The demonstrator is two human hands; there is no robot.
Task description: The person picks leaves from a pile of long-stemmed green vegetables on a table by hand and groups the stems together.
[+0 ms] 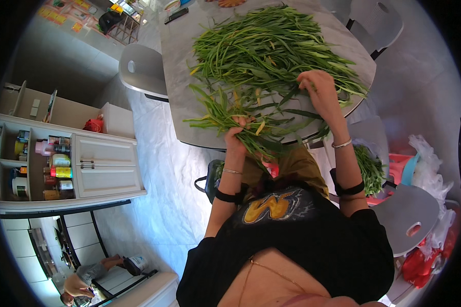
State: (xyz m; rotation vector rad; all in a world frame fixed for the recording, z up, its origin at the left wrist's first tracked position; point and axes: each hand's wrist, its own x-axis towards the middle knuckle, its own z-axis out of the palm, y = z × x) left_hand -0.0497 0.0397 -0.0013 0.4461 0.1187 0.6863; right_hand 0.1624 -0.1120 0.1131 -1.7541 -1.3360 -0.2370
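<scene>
My left hand (238, 132) is closed around a bunch of long-stemmed leafy greens (209, 111), apparently water spinach, at the table's near edge. Some of its leaves are yellow, and its lower ends hang over my lap. Beyond it, a large heap of the same greens (253, 50) covers much of the grey marble-patterned table (188, 132). At the heap's near right side is my right hand (319, 90), its fingertips bent together beside dark leaves. Whether a stem is pinched there is hidden. Loose leaves and yellowed bits lie between the hands.
Grey chairs stand left (144, 73) and far right of the table; another chair (405, 218) is at my right. Greens (368, 169) sit beside my right arm, near plastic bags (426, 172). A phone (176, 16) lies at the far-left corner. Another person (86, 276) is at lower left.
</scene>
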